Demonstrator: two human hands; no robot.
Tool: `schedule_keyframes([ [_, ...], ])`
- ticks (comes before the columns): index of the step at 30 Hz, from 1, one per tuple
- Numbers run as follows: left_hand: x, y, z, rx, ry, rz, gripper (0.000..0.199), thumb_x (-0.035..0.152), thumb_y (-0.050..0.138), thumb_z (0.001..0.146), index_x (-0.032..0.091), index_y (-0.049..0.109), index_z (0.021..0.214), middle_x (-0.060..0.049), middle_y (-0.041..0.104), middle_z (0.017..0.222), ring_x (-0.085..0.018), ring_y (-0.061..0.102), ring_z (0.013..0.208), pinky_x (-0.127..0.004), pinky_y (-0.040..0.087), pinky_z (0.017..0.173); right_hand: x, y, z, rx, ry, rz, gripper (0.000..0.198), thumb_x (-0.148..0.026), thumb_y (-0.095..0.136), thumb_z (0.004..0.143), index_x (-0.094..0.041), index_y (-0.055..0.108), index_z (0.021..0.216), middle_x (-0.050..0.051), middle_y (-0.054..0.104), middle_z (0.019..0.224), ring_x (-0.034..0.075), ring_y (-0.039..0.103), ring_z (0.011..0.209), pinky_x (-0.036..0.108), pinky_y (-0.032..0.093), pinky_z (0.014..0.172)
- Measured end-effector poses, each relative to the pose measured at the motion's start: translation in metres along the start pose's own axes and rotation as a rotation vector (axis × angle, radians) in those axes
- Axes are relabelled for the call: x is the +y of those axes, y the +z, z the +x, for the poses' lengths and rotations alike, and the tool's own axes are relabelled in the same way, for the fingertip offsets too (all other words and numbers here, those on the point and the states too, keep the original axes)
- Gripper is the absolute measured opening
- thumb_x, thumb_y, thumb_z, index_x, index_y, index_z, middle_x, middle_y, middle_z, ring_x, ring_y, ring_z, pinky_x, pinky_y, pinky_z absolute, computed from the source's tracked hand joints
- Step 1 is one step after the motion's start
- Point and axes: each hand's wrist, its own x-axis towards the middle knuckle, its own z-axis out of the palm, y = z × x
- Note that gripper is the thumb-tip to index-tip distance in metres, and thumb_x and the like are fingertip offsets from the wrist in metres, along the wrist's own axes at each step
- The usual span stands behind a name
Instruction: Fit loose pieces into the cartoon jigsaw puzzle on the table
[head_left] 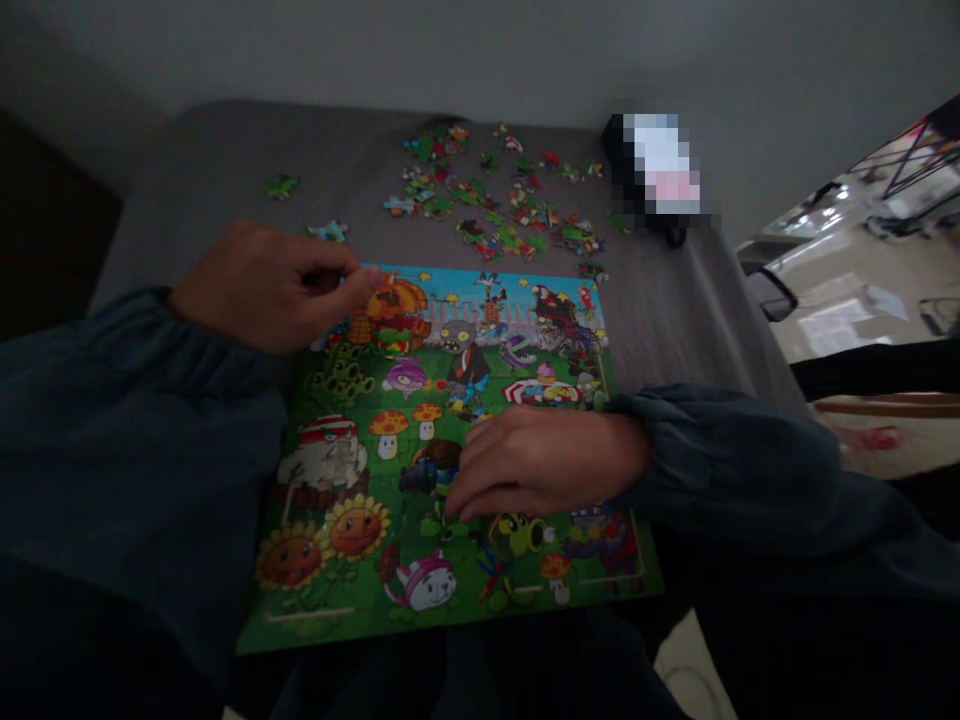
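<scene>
A colourful cartoon jigsaw puzzle lies in its board before me, with sunflowers, mushrooms and a zombie in a suit. At the board's upper left corner is my left hand, closed, its thumb tip over the pumpkin picture. Whatever its fingers hold, if anything, is hidden. My right hand rests over the middle right of the picture, fingers curled together and pointing down at the board. I cannot make out anything between those fingers. Just beyond my left hand lies a light blue puzzle piece.
Many loose puzzle pieces are scattered behind the board on the grey cloth surface. One green piece lies apart at the left. A dark device with a blurred screen stands at the back right, near the wall.
</scene>
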Motion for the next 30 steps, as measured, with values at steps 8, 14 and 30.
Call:
schedule_keyframes([
  [8, 0.003, -0.001, 0.0, 0.018, 0.042, -0.053, 0.057, 0.058, 0.032, 0.091, 0.018, 0.054, 0.057, 0.004, 0.035, 0.045, -0.007, 0.032, 0.042, -0.023, 0.019, 0.051, -0.004, 0.0, -0.003, 0.015, -0.034, -0.156, 0.027, -0.026, 0.05, 0.099, -0.01, 0.067, 0.113, 0.008, 0.069, 0.098, 0.015, 0.059, 0.09, 0.026, 0.046, 0.081],
  [14, 0.0, 0.001, 0.001, 0.056, 0.096, -0.053, 0.054, 0.055, 0.035, 0.092, 0.019, 0.054, 0.056, 0.005, 0.035, 0.043, -0.007, 0.032, 0.039, -0.023, 0.02, 0.049, -0.011, 0.006, -0.007, -0.042, -0.101, -0.369, 0.029, -0.032, 0.045, 0.1, -0.021, 0.07, 0.109, 0.004, 0.066, 0.089, 0.018, 0.054, 0.081, 0.031, 0.041, 0.071],
  [30, -0.002, -0.001, 0.002, -0.176, -0.064, -0.116, 0.054, 0.06, 0.033, 0.087, 0.02, 0.06, 0.062, 0.002, 0.046, 0.045, -0.011, 0.042, 0.043, -0.025, 0.025, 0.05, 0.066, -0.078, -0.066, 0.943, 0.452, -0.462, 0.02, -0.028, 0.054, 0.092, -0.015, 0.068, 0.091, 0.004, 0.067, 0.082, 0.013, 0.055, 0.071, 0.029, 0.044, 0.071],
])
